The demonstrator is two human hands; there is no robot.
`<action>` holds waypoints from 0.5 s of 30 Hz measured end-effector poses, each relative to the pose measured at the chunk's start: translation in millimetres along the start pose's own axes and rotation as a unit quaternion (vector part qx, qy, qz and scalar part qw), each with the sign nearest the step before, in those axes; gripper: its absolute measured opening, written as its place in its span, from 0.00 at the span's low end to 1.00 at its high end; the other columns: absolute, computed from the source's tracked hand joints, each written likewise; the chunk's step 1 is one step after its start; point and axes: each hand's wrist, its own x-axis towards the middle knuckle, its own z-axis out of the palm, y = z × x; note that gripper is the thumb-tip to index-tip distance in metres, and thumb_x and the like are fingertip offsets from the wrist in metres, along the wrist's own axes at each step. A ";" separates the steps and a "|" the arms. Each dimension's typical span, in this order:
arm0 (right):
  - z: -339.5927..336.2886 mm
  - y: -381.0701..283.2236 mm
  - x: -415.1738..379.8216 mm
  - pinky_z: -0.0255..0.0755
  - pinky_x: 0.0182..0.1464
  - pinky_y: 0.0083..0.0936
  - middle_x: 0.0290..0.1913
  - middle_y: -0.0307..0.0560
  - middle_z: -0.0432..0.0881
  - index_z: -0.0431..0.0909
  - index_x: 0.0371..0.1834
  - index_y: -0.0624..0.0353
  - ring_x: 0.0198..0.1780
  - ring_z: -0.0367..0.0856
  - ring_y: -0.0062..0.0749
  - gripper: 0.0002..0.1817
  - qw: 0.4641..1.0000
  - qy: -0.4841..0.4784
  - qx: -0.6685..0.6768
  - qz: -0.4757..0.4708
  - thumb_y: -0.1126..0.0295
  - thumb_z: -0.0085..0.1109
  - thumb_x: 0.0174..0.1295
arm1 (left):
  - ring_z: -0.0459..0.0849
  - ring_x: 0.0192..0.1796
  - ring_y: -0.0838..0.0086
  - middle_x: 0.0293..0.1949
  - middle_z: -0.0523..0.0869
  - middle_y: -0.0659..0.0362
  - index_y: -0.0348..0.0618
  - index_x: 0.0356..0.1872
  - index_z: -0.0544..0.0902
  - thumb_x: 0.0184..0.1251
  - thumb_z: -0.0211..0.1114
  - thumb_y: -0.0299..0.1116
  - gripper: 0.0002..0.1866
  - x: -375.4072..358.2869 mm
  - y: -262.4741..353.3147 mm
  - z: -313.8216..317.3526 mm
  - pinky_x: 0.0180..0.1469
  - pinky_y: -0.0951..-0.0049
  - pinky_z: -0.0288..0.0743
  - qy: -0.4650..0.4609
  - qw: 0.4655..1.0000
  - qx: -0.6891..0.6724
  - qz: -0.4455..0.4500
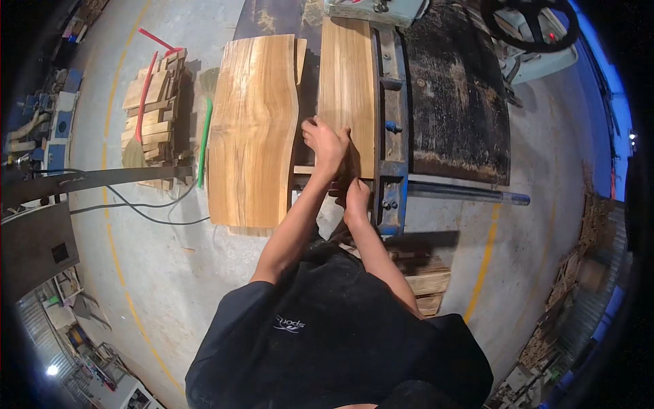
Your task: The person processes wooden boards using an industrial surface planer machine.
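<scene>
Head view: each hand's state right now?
Left hand: partly curled at the narrower board; hold cannot be told.
Right hand: curled near that board's end; hold hidden.

Narrow board (346, 75): pale brown, straight grain, lighter strip along right side; flat, lengthwise up the view, right edge alongside blue metal frame (391, 168); near part partly covered. Wide board (252, 129): yellowish-brown, swirling grain, shiny toward far end, wavy right edge, straight near end; lies roughly parallel, left of narrow one, gap between.

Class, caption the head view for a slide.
Left hand and right hand at a narrow board lying between wide board and blue rail.
</scene>
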 end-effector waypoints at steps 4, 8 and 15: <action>20.5 -42.3 -5.9 0.72 0.33 0.26 0.32 0.40 0.80 0.80 0.37 0.64 0.30 0.77 0.25 0.18 0.999 0.020 0.048 -0.017 0.60 0.46 0.73 | 0.69 0.56 0.39 0.56 0.64 0.35 0.17 0.57 0.66 0.48 0.76 0.37 0.41 25.4 11.7 8.1 0.57 0.45 0.66 0.001 1.000 0.001 -0.008; 37.5 -70.8 12.4 0.62 0.32 0.29 0.26 0.40 0.70 0.74 0.28 0.71 0.27 0.64 0.23 0.16 0.997 0.053 0.013 -0.061 0.70 0.42 0.70 | 0.69 0.55 0.39 0.55 0.65 0.36 0.17 0.55 0.66 0.47 0.76 0.36 0.40 58.5 22.3 18.7 0.55 0.46 0.68 0.021 0.999 -0.036 0.005; 78.6 -137.6 75.0 0.65 0.36 0.31 0.27 0.44 0.74 0.75 0.29 0.72 0.32 0.68 0.26 0.13 0.998 0.042 0.012 -0.052 0.73 0.44 0.62 | 0.72 0.54 0.43 0.53 0.67 0.39 0.19 0.52 0.69 0.47 0.75 0.39 0.38 150.8 54.9 46.8 0.53 0.49 0.70 -0.001 0.998 0.019 -0.053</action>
